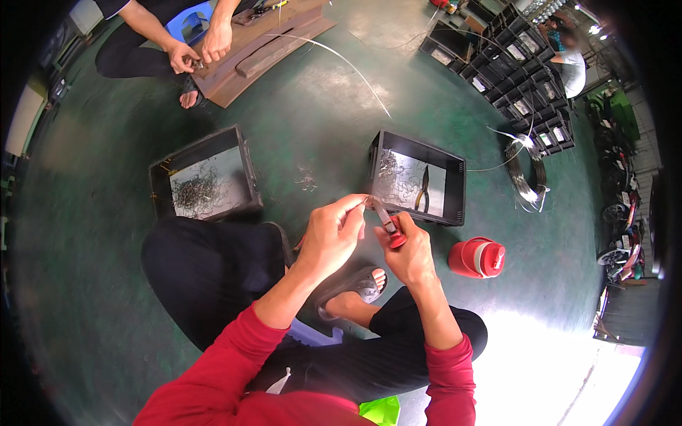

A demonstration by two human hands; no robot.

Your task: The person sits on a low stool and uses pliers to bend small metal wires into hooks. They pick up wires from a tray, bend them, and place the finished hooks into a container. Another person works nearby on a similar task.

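At frame centre, the left hand (334, 233) pinches a tiny thin piece (370, 201), probably for steadying it; the right hand (411, 253) is closed around a red-handled grey metal tool (384, 216).

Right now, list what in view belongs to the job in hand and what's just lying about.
Likely job: red-handled hand tool; pliers; wire pieces; wire coil; left black crate; right black crate.
Likely lying about: red lidded jug; motorbikes.
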